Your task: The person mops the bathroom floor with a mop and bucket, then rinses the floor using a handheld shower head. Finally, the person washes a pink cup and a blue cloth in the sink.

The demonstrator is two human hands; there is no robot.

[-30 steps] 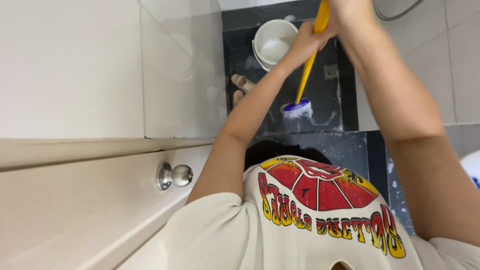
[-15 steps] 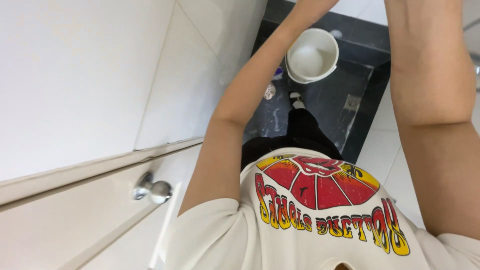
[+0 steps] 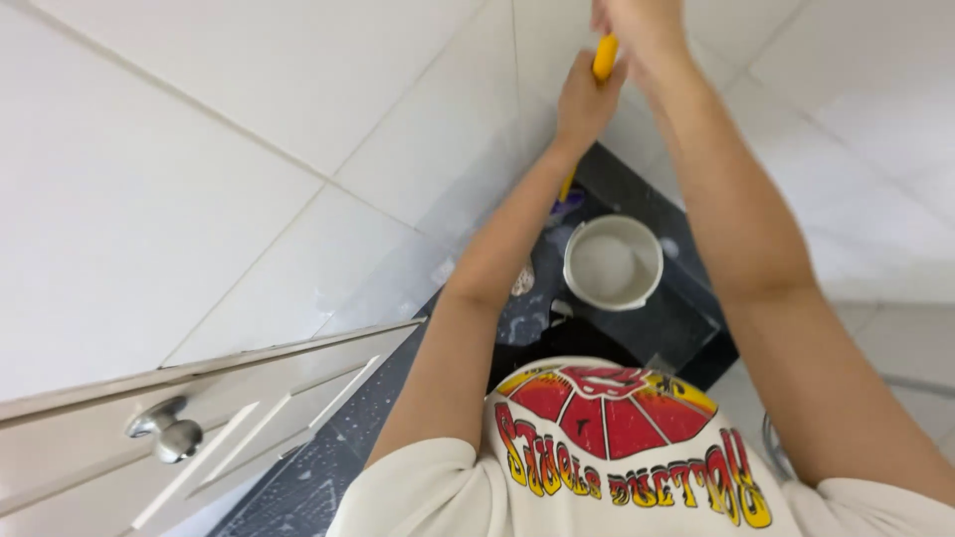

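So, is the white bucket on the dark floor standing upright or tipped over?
Upright. The white bucket shows its round open mouth facing up, standing on the dark floor below the arms; the inside looks whitish, contents unclear.

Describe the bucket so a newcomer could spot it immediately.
Start at the dark wet floor between the white tiled walls. The white bucket stands there, below both hands gripping a yellow brush handle. It is the only round, open-topped container, pale inside against dark tile.
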